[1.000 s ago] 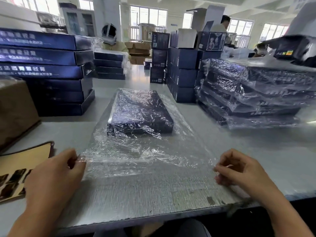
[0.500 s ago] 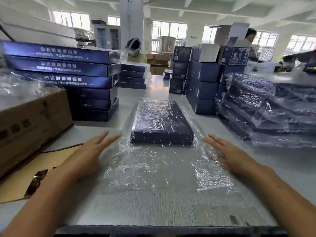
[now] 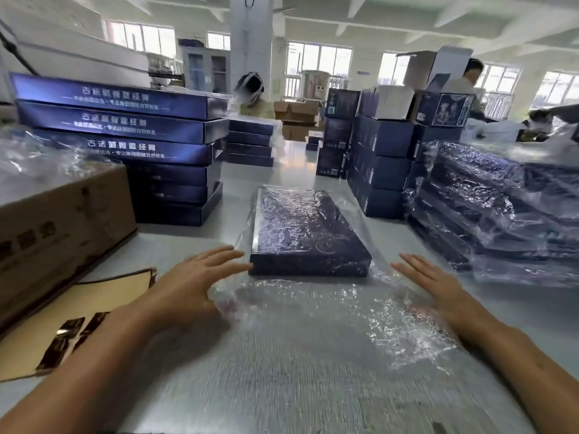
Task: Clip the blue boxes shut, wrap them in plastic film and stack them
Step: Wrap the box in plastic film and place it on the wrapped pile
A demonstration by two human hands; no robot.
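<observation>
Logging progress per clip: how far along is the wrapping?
Done: film-wrapped boxes piled at right. In hand: one blue box on the film sheet, film over its top, left hand and right hand open beside it. Remaining: finishing this wrap, stacking it, then the unwrapped stack.

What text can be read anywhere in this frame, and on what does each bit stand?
"古法": opens the white headline on the sides of the stacked blue boxes at left; the rest is blurred.
Smaller white line beneath it: too blurred to read.
Dark characters on the cardboard box: too blurred.
Print on the upright boxes behind: too small.
Wrapped box at centre: nothing legible.
</observation>
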